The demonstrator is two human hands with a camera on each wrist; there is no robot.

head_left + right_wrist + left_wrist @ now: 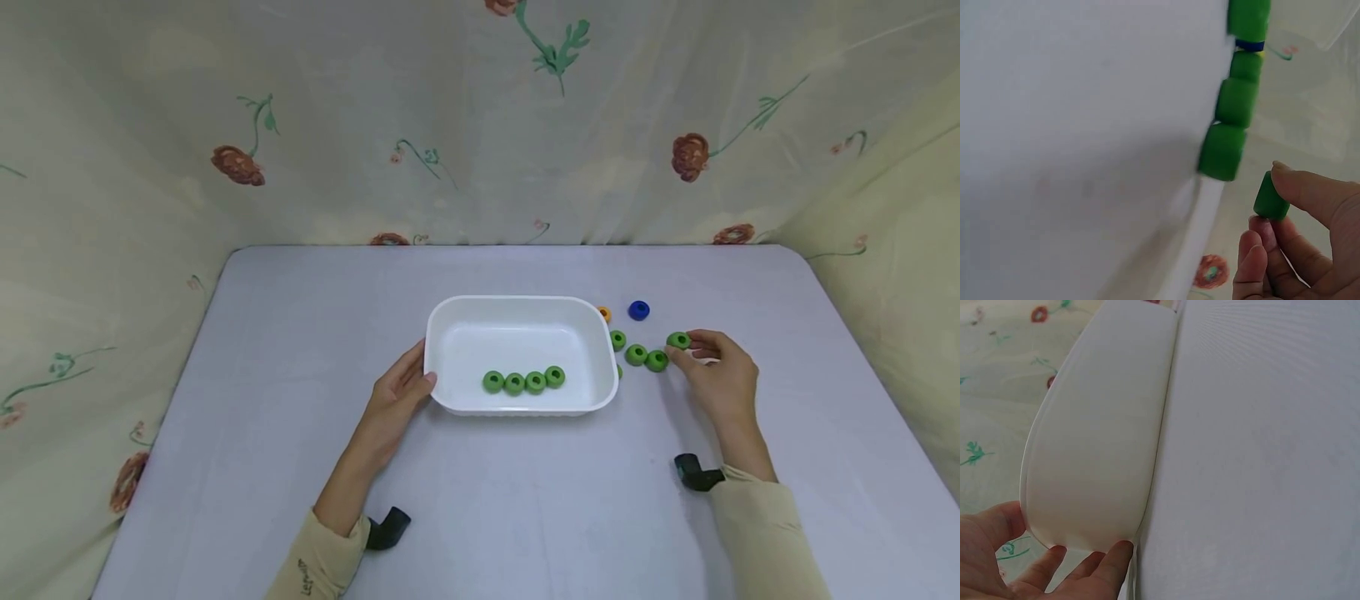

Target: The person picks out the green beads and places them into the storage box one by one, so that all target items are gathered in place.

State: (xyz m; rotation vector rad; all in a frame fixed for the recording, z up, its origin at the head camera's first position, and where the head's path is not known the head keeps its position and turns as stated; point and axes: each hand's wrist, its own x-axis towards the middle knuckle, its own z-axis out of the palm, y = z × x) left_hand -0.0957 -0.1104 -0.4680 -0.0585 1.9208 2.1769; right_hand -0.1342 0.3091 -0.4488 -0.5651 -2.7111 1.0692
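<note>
Gripping a white, rectangular, plastic-looking tray at nine o'clock with left hand, presumably for steadiness; pinching a green, barrel-shaped, holed bead in right hand beyond tray's three o'clock, probably for control.

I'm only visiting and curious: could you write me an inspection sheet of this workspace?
Surface: pale table.
Job's things: white tray with four green beads inside; more green beads, a blue bead and a partly hidden orange bead to its right.
Clutter: nothing seen.
Hands: left hand holds the tray's left end; right hand pinches another green bead.
Cables: nothing seen.
Surroundings: flower-patterned cloth behind and at both sides; black object by each wrist.
</note>
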